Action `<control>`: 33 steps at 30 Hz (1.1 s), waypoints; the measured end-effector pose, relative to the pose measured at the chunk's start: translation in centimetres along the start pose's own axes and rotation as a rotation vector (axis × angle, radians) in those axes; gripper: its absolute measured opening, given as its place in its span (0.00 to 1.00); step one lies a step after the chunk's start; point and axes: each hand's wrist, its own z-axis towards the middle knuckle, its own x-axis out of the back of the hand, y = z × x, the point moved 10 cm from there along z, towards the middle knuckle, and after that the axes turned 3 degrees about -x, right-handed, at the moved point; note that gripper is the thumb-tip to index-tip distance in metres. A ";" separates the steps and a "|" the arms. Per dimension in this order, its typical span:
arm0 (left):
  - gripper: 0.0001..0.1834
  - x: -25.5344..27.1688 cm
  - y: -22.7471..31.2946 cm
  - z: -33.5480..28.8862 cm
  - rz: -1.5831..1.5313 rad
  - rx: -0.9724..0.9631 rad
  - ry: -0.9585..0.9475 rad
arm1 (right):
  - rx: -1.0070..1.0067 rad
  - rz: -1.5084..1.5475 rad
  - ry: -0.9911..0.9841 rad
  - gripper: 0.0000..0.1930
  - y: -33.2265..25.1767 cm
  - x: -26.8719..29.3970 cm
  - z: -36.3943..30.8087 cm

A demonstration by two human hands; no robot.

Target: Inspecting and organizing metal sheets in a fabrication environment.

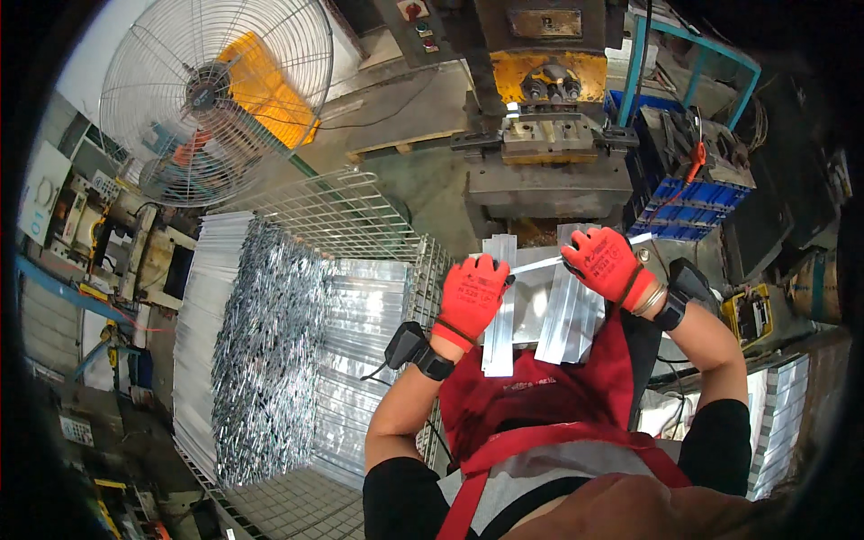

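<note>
My left hand (472, 299), in a red glove, has its fingers closed on one end of a thin, light metal strip (538, 265). My right hand (605, 261), gloved alike, is closed around the same strip further along, and its far end sticks out to the right. Below the hands, flat silvery metal strips lie in two groups: a narrower left group (499, 337) and a wider right group (567, 315). They rest over a pale metal surface (533, 306) in front of my red apron (531, 391). The gloves hide the fingertips.
A wire mesh cage (360, 211) on the left holds dense stacks of metal strips (270, 342). Beyond it stands a large caged fan (211, 90). A press machine (549, 144) is straight ahead, with blue crates (670, 211) to its right. Cables hang nearby.
</note>
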 end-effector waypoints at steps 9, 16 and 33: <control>0.23 -14.2 -3.5 -2.5 -1.535 0.415 0.209 | -0.707 1.440 0.158 0.11 10.5 -9.2 0.2; 0.27 -13.8 8.2 0.0 -2.305 0.514 -0.360 | -0.790 1.489 0.308 0.15 14.0 -11.5 2.1; 0.10 -16.3 2.9 8.2 -2.088 0.517 0.013 | -0.574 1.715 0.413 0.16 15.8 -15.7 3.7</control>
